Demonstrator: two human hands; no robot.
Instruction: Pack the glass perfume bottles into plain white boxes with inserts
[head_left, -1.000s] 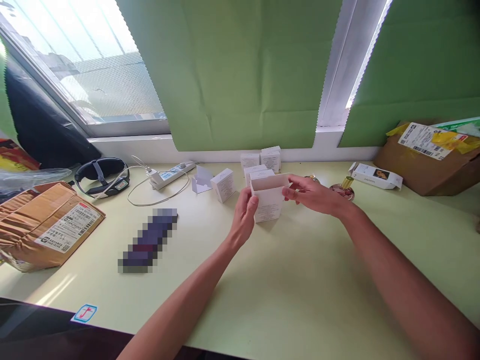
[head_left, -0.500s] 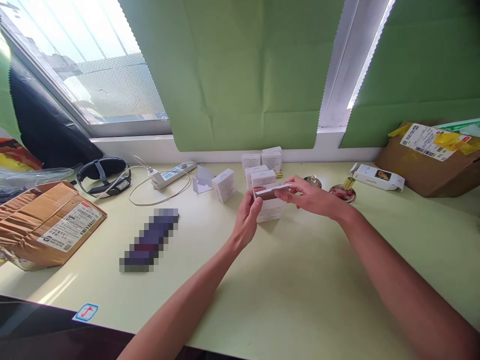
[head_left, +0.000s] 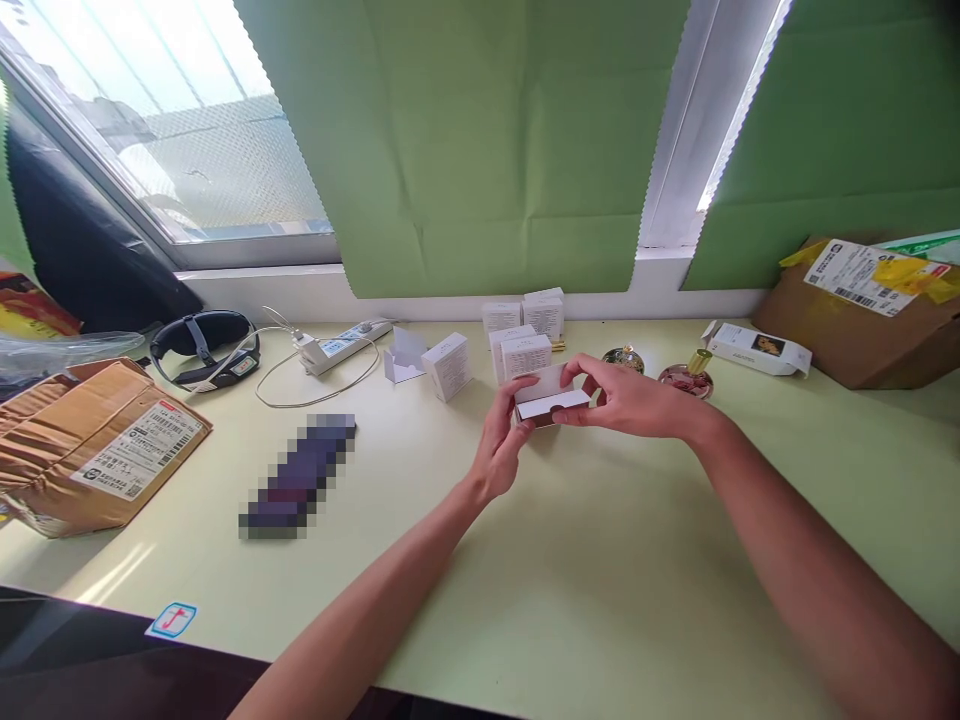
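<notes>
**Both hands on a small white box at the middle of the frame**

A small white box (head_left: 547, 398) sits between the two hands just above the centre of the frame, low over the pale green surface (head_left: 585, 580). The left hand (head_left: 501, 445) is closed on the box's left side, thumb up along its near face. The right hand (head_left: 637, 400) grips the right side — fingers curled over the top edge, thumb under the white flap.

Just behind the box, toward the window, stands a cluster of white boxes (head_left: 525, 330), with one more box (head_left: 447, 366) a little to their left beside an open, folded card piece (head_left: 405, 356). Two round glass bottles (head_left: 684, 376) stand just beyond the right hand. A power strip (head_left: 341, 347) and a headset (head_left: 202, 345) lie in the left half — cardboard parcels (head_left: 97, 445) occupy the far left and upper right.
</notes>
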